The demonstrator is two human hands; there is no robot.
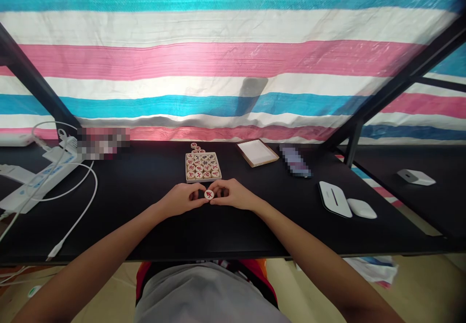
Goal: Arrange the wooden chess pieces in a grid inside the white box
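Note:
Between my two hands is a round Chinese chess piece (208, 195) with a red character facing up. My left hand (184, 199) pinches its left side, thumb and forefinger curled around the edge. From the other side my right hand (233, 194) grips the same piece with thumb and fingertips. Just beyond them sits a shallow box (187, 181) filled with rows of similar pieces, some marked in red and some in black. A few loose chess pieces (193, 145) lie behind the box, toward the back edge of the black table.
An upturned box lid (257, 152) lies right of the box, with a blurred phone-like object (295, 161) beyond it. Farther right are a white flat device (335, 199) and a white rounded case (362, 208). A power strip (43, 179) with white cables (82, 216) occupies the left.

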